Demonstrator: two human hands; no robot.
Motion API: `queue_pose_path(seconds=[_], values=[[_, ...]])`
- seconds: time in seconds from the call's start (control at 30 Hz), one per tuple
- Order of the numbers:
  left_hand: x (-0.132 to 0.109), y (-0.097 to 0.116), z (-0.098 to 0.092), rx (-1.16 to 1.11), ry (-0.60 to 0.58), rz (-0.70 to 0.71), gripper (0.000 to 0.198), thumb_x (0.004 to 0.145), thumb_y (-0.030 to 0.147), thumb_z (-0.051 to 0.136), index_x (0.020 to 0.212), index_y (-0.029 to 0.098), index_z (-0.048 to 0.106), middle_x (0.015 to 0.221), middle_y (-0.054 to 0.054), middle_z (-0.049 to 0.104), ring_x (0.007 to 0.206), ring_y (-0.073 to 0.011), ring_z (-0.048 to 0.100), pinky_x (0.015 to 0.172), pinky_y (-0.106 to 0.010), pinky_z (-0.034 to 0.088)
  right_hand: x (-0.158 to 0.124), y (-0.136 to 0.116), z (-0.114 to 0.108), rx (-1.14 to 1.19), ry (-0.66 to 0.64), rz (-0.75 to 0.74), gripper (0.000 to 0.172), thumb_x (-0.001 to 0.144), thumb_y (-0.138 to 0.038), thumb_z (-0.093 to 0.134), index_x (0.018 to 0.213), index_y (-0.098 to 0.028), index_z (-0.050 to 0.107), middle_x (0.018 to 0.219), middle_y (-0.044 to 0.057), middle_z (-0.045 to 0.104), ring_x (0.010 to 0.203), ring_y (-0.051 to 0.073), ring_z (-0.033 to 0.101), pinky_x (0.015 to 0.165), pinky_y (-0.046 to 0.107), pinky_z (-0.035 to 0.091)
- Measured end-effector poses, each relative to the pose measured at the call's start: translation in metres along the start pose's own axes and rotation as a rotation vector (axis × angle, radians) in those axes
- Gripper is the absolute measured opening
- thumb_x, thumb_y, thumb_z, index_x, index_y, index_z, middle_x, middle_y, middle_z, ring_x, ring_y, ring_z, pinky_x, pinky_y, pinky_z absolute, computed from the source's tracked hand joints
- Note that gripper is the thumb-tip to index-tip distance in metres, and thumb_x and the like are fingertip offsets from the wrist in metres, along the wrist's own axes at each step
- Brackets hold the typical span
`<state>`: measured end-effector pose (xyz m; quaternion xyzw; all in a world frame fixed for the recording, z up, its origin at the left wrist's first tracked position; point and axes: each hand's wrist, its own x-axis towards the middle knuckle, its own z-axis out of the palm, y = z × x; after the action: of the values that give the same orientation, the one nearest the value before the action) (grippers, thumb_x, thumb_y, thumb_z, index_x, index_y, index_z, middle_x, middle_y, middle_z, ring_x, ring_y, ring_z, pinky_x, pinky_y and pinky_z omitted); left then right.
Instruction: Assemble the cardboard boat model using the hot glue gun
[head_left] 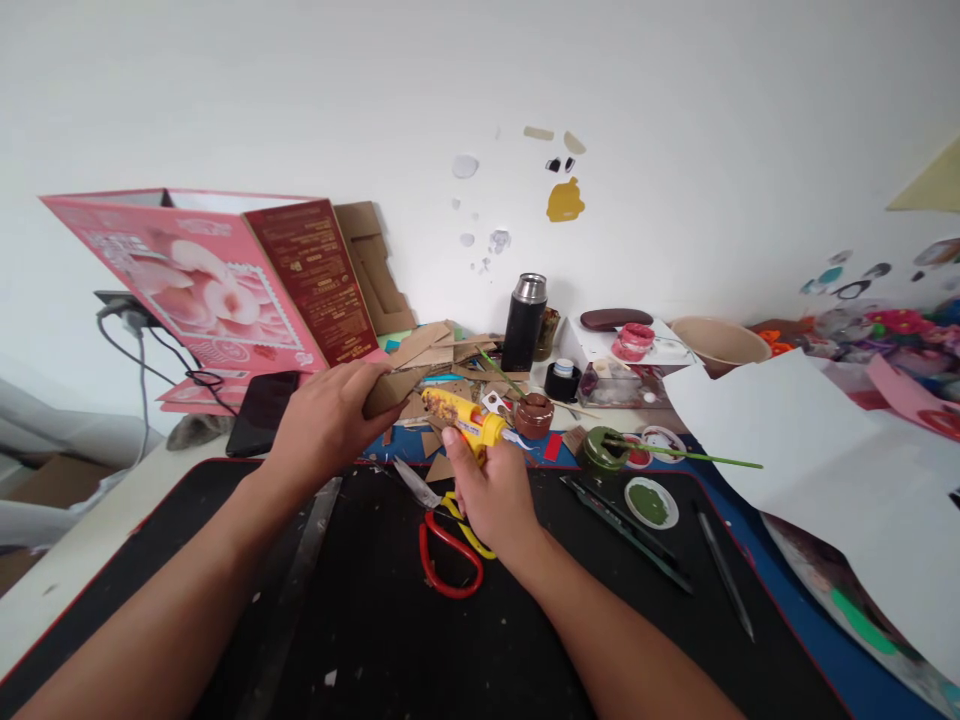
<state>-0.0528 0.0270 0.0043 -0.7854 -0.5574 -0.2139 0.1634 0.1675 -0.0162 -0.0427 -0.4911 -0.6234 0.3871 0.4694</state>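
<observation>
My left hand (324, 422) is closed around a folded brown cardboard piece (395, 389), held above the black mat (360, 620). My right hand (491, 490) grips a yellow glue gun (461, 417) whose nozzle points up-left, touching or nearly touching the cardboard piece. Red-handled scissors (446, 545) lie on the mat just under my right hand. More cardboard scraps (442, 350) are piled behind both hands.
A pink printed box (202, 275) leans at the back left beside a dark phone (259, 412). A black flask (523, 322), paint pots (602, 450), a green-paint lid (651, 502), brushes, a metal ruler (300, 570) and white paper sheets (832, 480) crowd the right side.
</observation>
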Motion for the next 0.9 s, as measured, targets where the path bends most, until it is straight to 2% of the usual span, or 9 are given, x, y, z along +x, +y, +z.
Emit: queue_pose_path(seconds=[0.33,0.47,0.6,0.77,0.9], values=[[0.001,-0.003,0.004,-0.006,0.002,-0.057,0.035,0.097,0.043,0.071,0.121,0.017,0.069,0.103,-0.013,0.078,0.097,-0.0319,0.075,0.079,-0.038,0.053,-0.001,-0.001,0.001,-0.017,-0.045,-0.005,0.058,0.103,-0.064,0.052,0.059,-0.026,0.046,0.042,-0.002,0.049,0.042,0.015,0.053,0.045,0.027,0.035],[0.001,-0.003,0.006,0.009,-0.025,-0.028,0.035,0.099,0.043,0.067,0.121,0.017,0.069,0.104,-0.013,0.077,0.097,-0.0322,0.075,0.080,-0.039,0.053,0.002,0.000,-0.002,0.054,0.002,0.001,0.056,0.103,-0.066,0.051,0.066,-0.025,0.052,0.045,-0.003,0.050,0.045,0.016,0.054,0.045,0.026,0.036],[0.000,0.000,0.006,0.046,-0.046,0.026,0.032,0.098,0.041,0.067,0.120,0.017,0.069,0.103,-0.013,0.077,0.097,-0.0338,0.074,0.080,-0.040,0.052,0.007,0.002,-0.006,0.131,0.054,0.030,0.057,0.101,-0.071,0.052,0.067,-0.025,0.050,0.045,-0.004,0.049,0.042,0.014,0.049,0.043,0.026,0.036],[-0.001,0.004,0.002,0.048,-0.039,0.061,0.031,0.098,0.038,0.066,0.121,0.017,0.068,0.102,-0.013,0.075,0.098,-0.0343,0.073,0.080,-0.041,0.051,0.010,0.003,-0.007,0.161,0.061,0.050,0.061,0.101,-0.072,0.051,0.063,-0.025,0.048,0.043,-0.004,0.047,0.040,0.013,0.047,0.042,0.026,0.035],[0.000,0.005,0.000,0.039,-0.040,0.054,0.030,0.097,0.038,0.068,0.120,0.018,0.068,0.102,-0.013,0.076,0.099,-0.0338,0.073,0.081,-0.042,0.052,0.009,0.005,-0.006,0.169,0.068,0.037,0.057,0.100,-0.073,0.054,0.071,-0.024,0.054,0.045,-0.005,0.047,0.040,0.013,0.047,0.042,0.026,0.037]])
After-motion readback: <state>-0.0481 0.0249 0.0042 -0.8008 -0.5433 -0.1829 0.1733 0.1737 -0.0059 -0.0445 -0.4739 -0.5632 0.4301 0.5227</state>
